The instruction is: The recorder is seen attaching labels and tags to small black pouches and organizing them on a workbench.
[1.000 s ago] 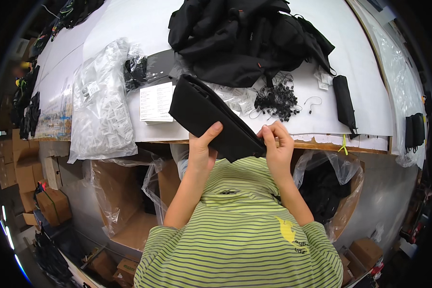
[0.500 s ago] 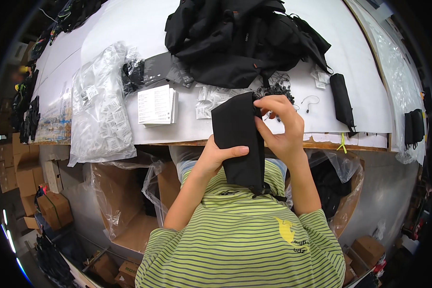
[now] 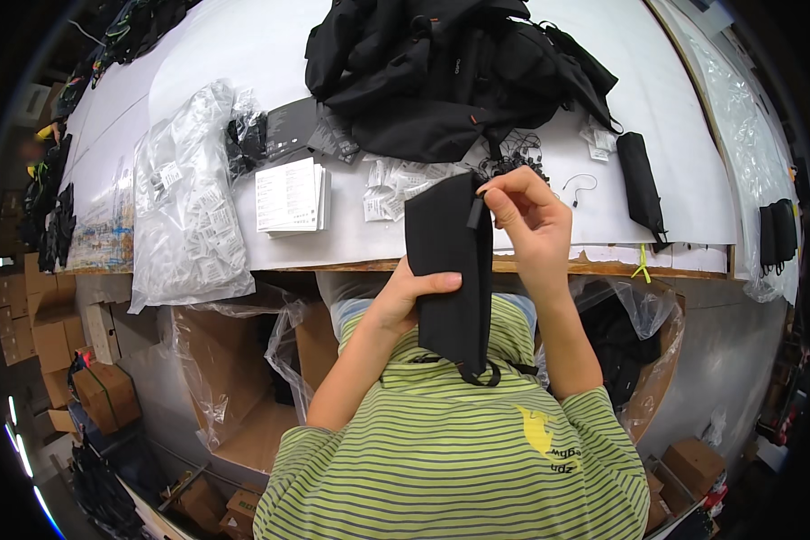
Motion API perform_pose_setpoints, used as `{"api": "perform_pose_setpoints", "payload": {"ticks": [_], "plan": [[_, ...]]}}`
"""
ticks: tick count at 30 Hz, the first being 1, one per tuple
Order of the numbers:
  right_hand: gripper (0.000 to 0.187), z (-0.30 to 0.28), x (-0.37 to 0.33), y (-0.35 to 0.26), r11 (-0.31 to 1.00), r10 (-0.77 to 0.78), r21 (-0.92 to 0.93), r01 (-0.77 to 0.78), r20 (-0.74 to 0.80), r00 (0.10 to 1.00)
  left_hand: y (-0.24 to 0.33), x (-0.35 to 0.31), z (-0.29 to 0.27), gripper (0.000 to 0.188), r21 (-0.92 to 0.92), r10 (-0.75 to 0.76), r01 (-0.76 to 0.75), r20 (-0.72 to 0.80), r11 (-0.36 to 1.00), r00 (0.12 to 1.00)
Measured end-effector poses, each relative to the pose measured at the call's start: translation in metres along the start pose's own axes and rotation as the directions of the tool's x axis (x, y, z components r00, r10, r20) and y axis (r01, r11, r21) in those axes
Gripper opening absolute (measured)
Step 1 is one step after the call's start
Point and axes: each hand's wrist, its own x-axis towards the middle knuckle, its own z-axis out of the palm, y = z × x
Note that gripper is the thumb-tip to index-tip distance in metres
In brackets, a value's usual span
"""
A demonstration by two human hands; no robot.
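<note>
black pouch [image 3: 450, 288] is between your hands, above your striped shirt [image 3: 459, 450] at the table's [image 3: 351, 252] near edge. your left hand [image 3: 409, 292] grips its side, thumb on top; your right hand [image 3: 531, 220] pinches its far end, beside a small tab [image 3: 475, 214]. beyond lie white cards [image 3: 285, 198], then a heap of black bags [image 3: 441, 76].

Pouch [image 3: 450, 256] is showing solid black, and the fabric heap [image 3: 441, 76] is matching it. Tabletop [image 3: 342, 249] is looking mostly white, cord [image 3: 641, 266] at its front edge is popping neon yellow, shirt [image 3: 423, 459] is rocking grey-on-lime stripes.
</note>
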Motion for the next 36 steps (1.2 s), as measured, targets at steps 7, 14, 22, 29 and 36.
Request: {"api": "perform_pose_setpoints", "payload": {"ticks": [7,14,22,29,36], "plan": [[0.010,0.012,-0.032,-0.005,0.998,0.062,-0.028,-0.058,0.169,0.984,0.008,0.011,-0.027,0.031,-0.376,0.029,-0.056,-0.078,0.925,0.997],[0.013,0.012,-0.051,-0.011,0.979,0.177,0.049,-0.197,0.270,0.946,0.021,0.021,-0.043,0.032,-0.606,0.161,-0.120,0.013,0.786,0.987],[0.013,0.004,-0.045,-0.007,0.987,0.093,-0.146,-0.066,0.183,0.979,0.026,0.018,-0.037,0.032,-0.388,0.185,-0.226,-0.142,0.893,0.972],[0.046,0.003,-0.036,-0.023,0.467,-0.323,-0.680,0.566,0.464,0.825,0.026,0.003,-0.007,0.034,-0.288,0.189,-0.278,-0.299,0.917,0.935],[0.055,-0.012,-0.026,-0.007,0.771,-0.249,-0.475,0.424,0.388,0.887,0.014,-0.009,-0.033,0.048,0.323,0.500,-0.415,-0.252,0.850,0.828]]}}
